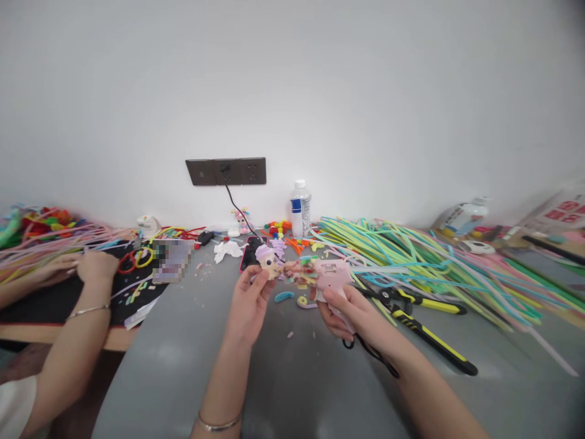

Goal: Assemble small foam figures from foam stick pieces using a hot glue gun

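Observation:
My left hand (249, 302) pinches a small fuzzy craft figure (270, 259) with a purple top, held above the grey table (183, 372). My right hand (350, 314) grips a pink glue gun (329, 274), its nozzle pointed left at the figure's colourful middle part (301, 271). A black cord (370, 353) trails from the gun past my right wrist. Small blue and yellow fuzzy bits (292, 299) lie on the table just under my hands.
A big pile of green, blue and yellow pipe cleaners (434, 262) spreads at the right, with yellow-handled pliers (425, 323) beside it. A water bottle (300, 209) and wall socket (225, 171) are behind. Another person's hands (86, 268) work at the left on a black mat (59, 299).

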`<state>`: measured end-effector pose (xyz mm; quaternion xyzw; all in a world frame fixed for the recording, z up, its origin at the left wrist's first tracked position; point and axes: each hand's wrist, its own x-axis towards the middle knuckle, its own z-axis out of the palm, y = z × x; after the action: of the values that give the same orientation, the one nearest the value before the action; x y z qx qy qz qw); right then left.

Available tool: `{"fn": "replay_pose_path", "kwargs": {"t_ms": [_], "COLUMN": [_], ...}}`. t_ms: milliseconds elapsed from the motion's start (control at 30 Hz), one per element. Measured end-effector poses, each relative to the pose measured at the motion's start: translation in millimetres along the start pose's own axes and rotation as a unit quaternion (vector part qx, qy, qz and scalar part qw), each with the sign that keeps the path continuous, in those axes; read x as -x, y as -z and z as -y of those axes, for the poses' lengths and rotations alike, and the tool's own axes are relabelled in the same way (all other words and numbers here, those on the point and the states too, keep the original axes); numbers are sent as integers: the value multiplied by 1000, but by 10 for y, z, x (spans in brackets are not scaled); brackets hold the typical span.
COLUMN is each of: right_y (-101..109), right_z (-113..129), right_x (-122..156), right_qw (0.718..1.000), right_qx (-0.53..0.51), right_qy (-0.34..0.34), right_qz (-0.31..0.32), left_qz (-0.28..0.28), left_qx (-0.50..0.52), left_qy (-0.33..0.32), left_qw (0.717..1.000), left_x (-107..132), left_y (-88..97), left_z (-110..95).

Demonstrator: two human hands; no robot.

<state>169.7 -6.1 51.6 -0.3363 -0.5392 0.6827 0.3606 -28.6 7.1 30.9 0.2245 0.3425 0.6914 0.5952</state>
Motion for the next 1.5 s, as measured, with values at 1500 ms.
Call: {"fn": "replay_pose_path", "kwargs": {"t_ms": [1500], "right_y": [-594], "right_z": [561], "right_x": [-1031], "right_qw": [979], "right_qx": [28], "right_qy": [149], "right_qz": [133], "left_qz": [-223], "left_qx": [57], "left_qy": [18], "left_qw": [973], "left_x": [548], "left_y": [646], "left_z": [-293]}}
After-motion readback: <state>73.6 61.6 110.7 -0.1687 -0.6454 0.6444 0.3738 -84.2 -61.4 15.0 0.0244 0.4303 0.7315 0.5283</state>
